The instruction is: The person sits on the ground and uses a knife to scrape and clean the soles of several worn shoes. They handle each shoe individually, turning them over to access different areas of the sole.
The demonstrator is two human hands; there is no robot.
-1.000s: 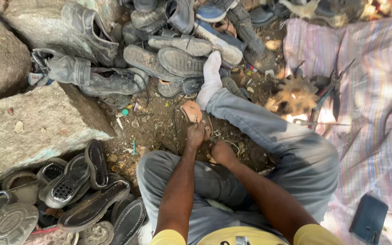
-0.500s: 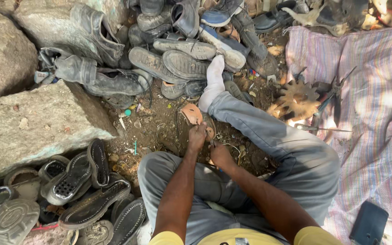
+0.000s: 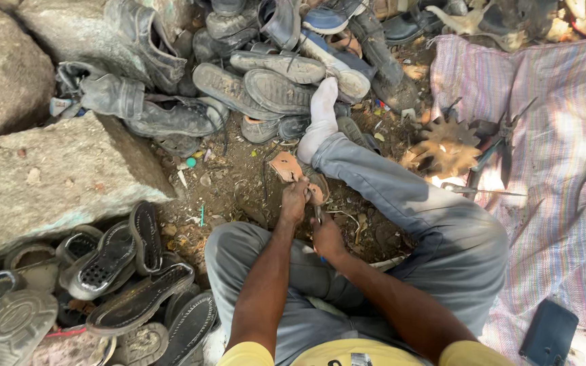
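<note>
At the centre of the frame a small tan leather sandal lies on bare, littered dirt, flat and rounded at the toe. The left hand closes its grip on the sandal's near edge. Just below, the right hand is curled around a thin tool; what kind, I cannot tell. A grey trouser leg ending in a white sock stretches up past the sandal. Rough grey rocks fill the left. Worn, dusty shoes pile along the top; black ridged rubber soles heap at lower left. A striped pink cloth on the right carries a brown toothed disc and a dark wallet.
</note>
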